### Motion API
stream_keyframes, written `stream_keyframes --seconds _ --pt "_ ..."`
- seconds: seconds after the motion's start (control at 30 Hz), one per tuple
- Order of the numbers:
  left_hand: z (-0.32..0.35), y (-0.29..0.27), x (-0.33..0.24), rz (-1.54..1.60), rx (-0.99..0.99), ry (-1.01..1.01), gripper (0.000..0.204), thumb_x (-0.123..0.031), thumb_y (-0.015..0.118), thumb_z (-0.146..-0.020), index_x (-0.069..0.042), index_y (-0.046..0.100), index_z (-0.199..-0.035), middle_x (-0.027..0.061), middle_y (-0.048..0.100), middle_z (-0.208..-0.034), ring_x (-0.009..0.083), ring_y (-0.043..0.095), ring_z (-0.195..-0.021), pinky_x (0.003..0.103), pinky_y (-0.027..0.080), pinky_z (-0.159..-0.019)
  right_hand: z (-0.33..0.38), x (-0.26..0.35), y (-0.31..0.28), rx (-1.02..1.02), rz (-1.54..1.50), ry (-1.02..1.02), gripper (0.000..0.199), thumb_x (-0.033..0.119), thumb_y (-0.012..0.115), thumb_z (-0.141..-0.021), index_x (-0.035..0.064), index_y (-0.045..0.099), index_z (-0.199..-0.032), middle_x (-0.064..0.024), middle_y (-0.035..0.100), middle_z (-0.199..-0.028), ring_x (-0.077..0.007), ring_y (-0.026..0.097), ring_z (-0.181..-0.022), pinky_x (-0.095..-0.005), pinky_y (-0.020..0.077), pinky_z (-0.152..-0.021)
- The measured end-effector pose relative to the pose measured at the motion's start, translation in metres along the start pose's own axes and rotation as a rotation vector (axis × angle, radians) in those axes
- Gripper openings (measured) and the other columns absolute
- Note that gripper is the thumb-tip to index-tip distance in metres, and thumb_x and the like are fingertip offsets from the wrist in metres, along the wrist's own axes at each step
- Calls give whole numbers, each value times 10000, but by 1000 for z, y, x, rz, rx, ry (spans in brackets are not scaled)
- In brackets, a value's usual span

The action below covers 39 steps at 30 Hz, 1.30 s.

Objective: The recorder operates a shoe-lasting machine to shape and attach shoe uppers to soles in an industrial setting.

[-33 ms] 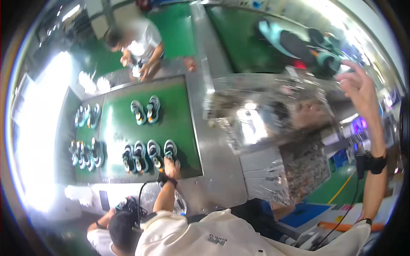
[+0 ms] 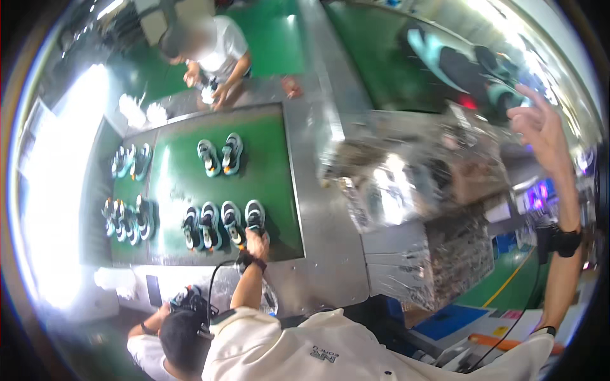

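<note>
My left hand point(image 2: 257, 243) reaches forward over the metal rim onto a green belt point(image 2: 267, 165) and closes on the heel of a teal, black and white shoe point(image 2: 255, 214). That shoe is the rightmost of a row of several shoes point(image 2: 210, 225) at the belt's near edge. A dark band with a cable sits on that wrist. My right hand point(image 2: 540, 127) is raised high at the right, fingers spread and holding nothing, above a foil-wrapped machine housing point(image 2: 413, 171). It wears a black wrist strap point(image 2: 562, 241).
Another pair of shoes point(image 2: 220, 156) lies mid-belt, and more shoes point(image 2: 130, 190) fill a second belt to the left. A person in a white shirt point(image 2: 213, 47) works at the far end. Another person point(image 2: 175, 327) crouches at lower left. A steel frame point(image 2: 318, 209) borders the belt.
</note>
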<state>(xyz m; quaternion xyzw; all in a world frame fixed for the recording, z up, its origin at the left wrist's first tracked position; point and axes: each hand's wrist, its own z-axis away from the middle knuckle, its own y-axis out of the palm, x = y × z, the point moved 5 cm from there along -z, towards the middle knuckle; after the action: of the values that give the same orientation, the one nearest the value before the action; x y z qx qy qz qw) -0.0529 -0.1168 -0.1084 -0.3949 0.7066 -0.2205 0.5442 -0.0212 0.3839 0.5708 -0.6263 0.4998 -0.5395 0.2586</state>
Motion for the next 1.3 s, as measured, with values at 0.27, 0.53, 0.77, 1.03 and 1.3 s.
stream_keyframes --seconds 0.27,0.53,0.77,1.03,1.3 --pt "-31 3 -44 12 247 -556 677 -312 665 -860 -76 341 -1405 248 564 -1224 436 625 -1004 506 518 -813 -110 -15 72 155 324 104 816 397 724 -825 7 373 -1451 -188 462 -1372 -259 559 -1136 -335 389 -1029" --pt "-10 46 22 53 279 -220 825 -345 677 -883 90 249 -1438 310 391 -1408 447 339 -1331 453 210 -1160 -75 21 54 -160 445 -394 821 86 746 -730 85 364 -1456 -256 551 -1299 -351 602 -1141 -401 503 -954" --pt "1 -93 -294 825 685 -45 484 -283 630 -955 74 538 -1269 177 642 -1146 236 618 -912 342 504 -863 74 -1 -61 -616 499 -674 986 78 850 -637 34 333 -1475 -148 663 -1112 -263 663 -925 -366 569 -795" --pt "128 -166 -610 1524 2366 -281 724 -551 464 -932 -12 409 -1413 244 463 -1409 564 432 -1244 710 309 -1042 320 -35 -81 -535 808 -412 352 131 639 -845 59 627 -1189 -63 635 -1062 -244 602 -1035 -432 506 -890" --pt "299 -211 -676 1400 2542 -411 676 -517 476 -924 2 450 -1356 223 538 -1288 343 587 -837 450 495 -721 564 -35 -88 -646 756 501 760 -7 674 -750 52 348 -1434 -127 455 -1392 -329 435 -1287 -485 355 -1088"
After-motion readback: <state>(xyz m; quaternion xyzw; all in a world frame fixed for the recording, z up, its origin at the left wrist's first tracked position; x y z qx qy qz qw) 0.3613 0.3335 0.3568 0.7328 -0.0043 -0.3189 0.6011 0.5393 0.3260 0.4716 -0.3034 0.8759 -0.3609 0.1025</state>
